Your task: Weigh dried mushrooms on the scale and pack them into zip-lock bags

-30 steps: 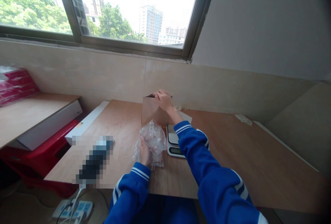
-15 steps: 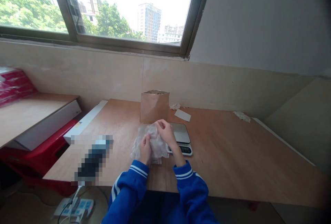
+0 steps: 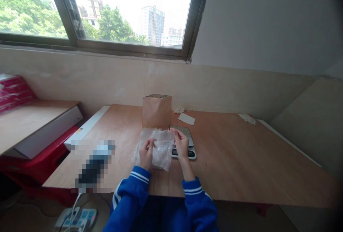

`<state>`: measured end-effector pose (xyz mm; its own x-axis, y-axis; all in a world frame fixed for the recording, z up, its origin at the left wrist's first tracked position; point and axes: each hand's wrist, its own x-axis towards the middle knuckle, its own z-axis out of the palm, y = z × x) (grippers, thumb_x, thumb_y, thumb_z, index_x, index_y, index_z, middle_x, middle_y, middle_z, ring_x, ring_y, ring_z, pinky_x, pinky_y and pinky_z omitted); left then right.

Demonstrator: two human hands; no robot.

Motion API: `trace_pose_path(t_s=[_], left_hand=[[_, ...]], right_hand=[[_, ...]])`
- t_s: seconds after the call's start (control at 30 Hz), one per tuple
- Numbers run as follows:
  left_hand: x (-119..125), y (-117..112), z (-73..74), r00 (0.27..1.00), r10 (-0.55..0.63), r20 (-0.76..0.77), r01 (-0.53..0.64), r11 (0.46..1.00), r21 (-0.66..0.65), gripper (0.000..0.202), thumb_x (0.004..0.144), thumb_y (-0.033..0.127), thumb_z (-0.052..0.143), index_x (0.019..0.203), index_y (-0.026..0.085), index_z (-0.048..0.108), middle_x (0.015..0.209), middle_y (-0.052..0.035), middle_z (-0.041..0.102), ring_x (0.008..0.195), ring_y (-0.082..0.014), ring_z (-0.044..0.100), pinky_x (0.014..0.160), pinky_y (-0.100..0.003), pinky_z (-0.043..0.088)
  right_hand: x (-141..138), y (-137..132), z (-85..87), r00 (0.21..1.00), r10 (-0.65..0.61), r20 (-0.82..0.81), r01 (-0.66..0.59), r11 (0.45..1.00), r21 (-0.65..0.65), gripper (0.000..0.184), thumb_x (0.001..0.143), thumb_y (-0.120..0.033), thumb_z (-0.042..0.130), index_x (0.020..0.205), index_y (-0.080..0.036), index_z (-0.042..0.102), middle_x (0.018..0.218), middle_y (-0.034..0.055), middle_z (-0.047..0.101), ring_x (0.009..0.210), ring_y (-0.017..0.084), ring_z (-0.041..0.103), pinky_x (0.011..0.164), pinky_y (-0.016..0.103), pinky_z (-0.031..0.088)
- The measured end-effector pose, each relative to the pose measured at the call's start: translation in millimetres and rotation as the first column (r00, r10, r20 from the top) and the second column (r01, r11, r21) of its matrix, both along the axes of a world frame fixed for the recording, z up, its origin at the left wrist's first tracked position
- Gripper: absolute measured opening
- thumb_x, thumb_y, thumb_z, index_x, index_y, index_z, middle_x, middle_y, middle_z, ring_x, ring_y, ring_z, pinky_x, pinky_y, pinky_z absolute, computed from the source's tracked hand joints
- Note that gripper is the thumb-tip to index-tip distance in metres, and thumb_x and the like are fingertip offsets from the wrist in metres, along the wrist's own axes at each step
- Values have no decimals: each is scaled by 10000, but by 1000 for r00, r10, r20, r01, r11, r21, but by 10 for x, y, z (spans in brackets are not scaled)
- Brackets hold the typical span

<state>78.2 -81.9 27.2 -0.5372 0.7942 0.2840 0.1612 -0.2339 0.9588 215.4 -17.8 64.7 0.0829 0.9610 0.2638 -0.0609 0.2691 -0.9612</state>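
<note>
A crumpled clear plastic bag lies near the front of the wooden table. My left hand pinches its left side and my right hand pinches its top right edge, so both hands are closed on the bag. Behind the bag stands an open brown paper bag, upright. A small kitchen scale sits just right of the plastic bag, partly hidden by my right hand.
A white slip of paper and paper scraps lie at the table's back. A blurred dark object rests front left. A white long box, a red bin and a power strip are left of the table.
My right hand left the top of the brown paper bag and came back to the plastic bag. Both hands now grip the plastic bag.
</note>
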Motion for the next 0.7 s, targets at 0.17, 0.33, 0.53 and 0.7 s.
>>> trace_pose_path(t_s=[0.17,0.33,0.53,0.7], left_hand=[[-115,-148,141,979,72,-191,-98,987,-130,359,929,452,391,1035,189,611,794,-40,647,732,-188,627,701,-302,483],[-277,-133,222,811,208,-546,-371,906,-205,423,877,305,468,1248,105,490,1145,-188,604,1070,-313,603,886,-473,491],[47,-50,418,584,120,-803,-190,982,8,438,928,272,421,1351,160,443,1399,-167,459,1364,-289,381,1134,-508,303],[310,90,254,472,-236,-849,-83,947,-310,441,914,340,468,1335,227,534,1528,-85,378,1441,-323,257,1185,-534,167]], right_hand=[[437,61,-158,969,-245,28,244,970,21,574,890,-622,397,995,-125,665,963,140,705,580,146,556,525,277,438],[944,29,-475,827,-499,260,445,862,241,494,917,-555,385,968,-140,648,1003,147,659,830,214,576,718,340,452],[1153,-77,-684,778,-439,450,342,896,283,459,962,-512,342,876,-175,642,893,92,574,797,204,528,720,342,428],[1138,-81,-699,733,-521,437,406,851,333,410,924,-547,441,690,-212,469,726,10,471,649,167,450,653,317,391]])
